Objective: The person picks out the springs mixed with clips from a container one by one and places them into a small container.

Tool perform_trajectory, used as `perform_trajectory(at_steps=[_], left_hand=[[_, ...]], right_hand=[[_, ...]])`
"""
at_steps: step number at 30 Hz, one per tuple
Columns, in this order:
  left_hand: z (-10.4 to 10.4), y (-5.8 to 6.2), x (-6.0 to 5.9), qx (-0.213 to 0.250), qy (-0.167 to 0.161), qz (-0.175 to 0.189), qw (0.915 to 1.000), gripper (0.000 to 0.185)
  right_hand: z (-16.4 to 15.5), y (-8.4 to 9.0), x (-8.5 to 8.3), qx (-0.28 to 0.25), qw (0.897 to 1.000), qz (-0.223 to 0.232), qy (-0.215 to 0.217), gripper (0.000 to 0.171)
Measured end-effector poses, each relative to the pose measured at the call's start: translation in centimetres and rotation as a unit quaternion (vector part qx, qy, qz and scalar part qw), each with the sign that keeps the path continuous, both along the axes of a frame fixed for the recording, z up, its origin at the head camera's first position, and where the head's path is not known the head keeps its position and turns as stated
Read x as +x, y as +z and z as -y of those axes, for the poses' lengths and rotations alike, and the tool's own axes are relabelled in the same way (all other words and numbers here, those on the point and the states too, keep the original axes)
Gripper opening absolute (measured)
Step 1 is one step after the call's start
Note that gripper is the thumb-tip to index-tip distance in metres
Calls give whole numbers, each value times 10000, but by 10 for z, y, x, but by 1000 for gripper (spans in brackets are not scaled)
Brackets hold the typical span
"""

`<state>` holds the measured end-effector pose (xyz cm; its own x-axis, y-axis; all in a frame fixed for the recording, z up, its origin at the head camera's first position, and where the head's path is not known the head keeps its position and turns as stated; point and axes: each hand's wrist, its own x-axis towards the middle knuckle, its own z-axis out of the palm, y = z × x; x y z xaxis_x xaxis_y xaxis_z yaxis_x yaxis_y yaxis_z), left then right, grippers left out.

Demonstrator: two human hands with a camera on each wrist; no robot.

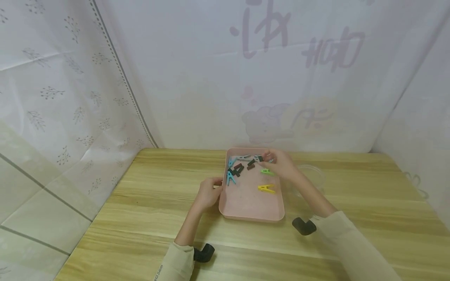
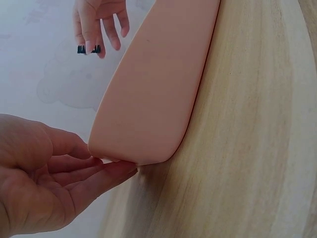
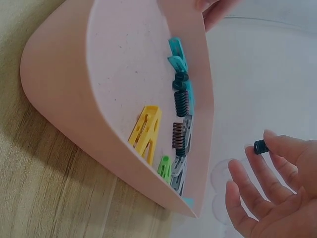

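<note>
A pink tray (image 1: 251, 207) lies on the wooden table and holds several clothes pegs: blue (image 1: 231, 177), yellow (image 1: 266, 188), green (image 1: 266, 171) and dark brown (image 1: 239, 168). My left hand (image 1: 215, 184) pinches the tray's left rim, fingers (image 2: 99, 171) under the tray's edge (image 2: 153, 99). My right hand (image 1: 268, 158) hovers over the tray's far right corner and pinches a small dark peg (image 3: 261, 147) between thumb and fingertips (image 3: 277, 144). In the right wrist view the yellow peg (image 3: 146, 130), green peg (image 3: 164, 166) and teal pegs (image 3: 177, 54) lie against the tray wall (image 3: 64, 89).
A clear round container (image 1: 311, 175) stands just right of the tray, behind my right forearm. White cloth walls close in the table at the back and both sides. Bare wood (image 1: 158, 183) stretches left of the tray.
</note>
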<state>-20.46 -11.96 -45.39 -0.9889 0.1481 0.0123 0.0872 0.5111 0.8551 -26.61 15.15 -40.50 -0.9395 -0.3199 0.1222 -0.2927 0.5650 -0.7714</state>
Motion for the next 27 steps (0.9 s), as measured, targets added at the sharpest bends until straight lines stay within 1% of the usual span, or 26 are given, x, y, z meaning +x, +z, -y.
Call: perform_trajectory(at_steps=[6, 14, 22, 27], left_hand=[[0, 0, 1, 45, 4, 47, 10000, 35], [0, 2, 2, 86, -22, 26, 10000, 34], [-1, 1, 1, 52, 15, 70, 10000, 35], [0, 1, 1, 77, -10, 45, 10000, 35]], right_hand=[[0, 0, 3, -170, 9998, 142, 2, 23], [-2, 0, 6, -199, 9994, 230, -186, 24], [-4, 0, 8, -110, 9992, 230, -314, 22], [-5, -1, 11, -161, 9992, 212, -292, 22]])
